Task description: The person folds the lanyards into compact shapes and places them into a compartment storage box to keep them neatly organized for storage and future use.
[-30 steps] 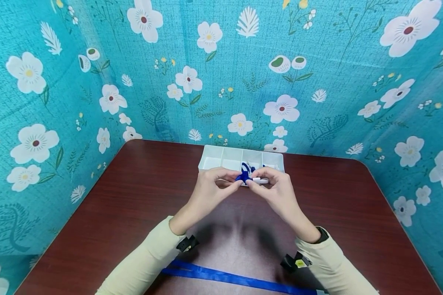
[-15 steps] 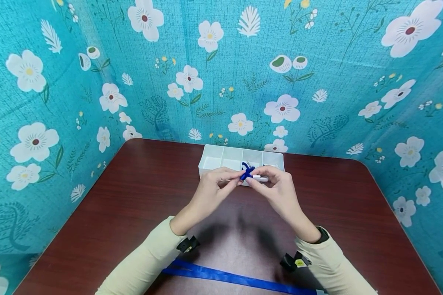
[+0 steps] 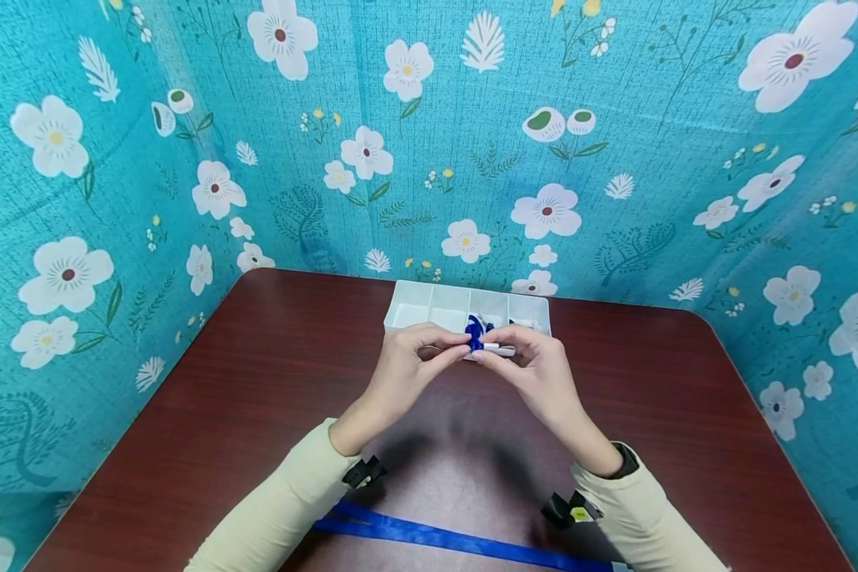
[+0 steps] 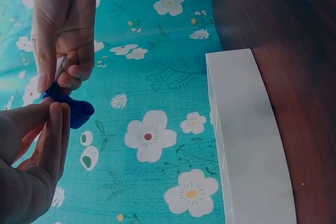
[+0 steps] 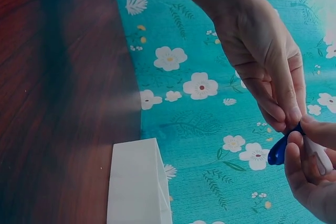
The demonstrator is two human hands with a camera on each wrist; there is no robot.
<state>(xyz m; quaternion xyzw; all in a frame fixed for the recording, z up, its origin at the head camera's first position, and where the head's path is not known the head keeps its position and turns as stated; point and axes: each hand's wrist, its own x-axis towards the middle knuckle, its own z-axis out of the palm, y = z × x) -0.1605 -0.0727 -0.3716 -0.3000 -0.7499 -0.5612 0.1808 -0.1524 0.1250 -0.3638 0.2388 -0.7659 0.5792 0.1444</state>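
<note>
Both hands hold a small folded blue ribbon raised in front of the box. My left hand pinches its left side between thumb and fingers. On the other side, the thumb and fingertips of my right hand grip it, with a white strap-like end lying inside that hand. In the left wrist view a rounded blue fold sticks out past the fingers. The right wrist view shows a looped blue end below the fingertips. The fingers hide the middle of the ribbon.
A white divided box stands at the back of the dark red table; blue and white items lie in its right compartments. A long flat blue strap with a pale end lies along the front. Flowered turquoise cloth surrounds the table.
The blue ribbon has shifted and turned slightly between the fingers, first right and then back left. Both hands stay nearly in place and keep their hold.
</note>
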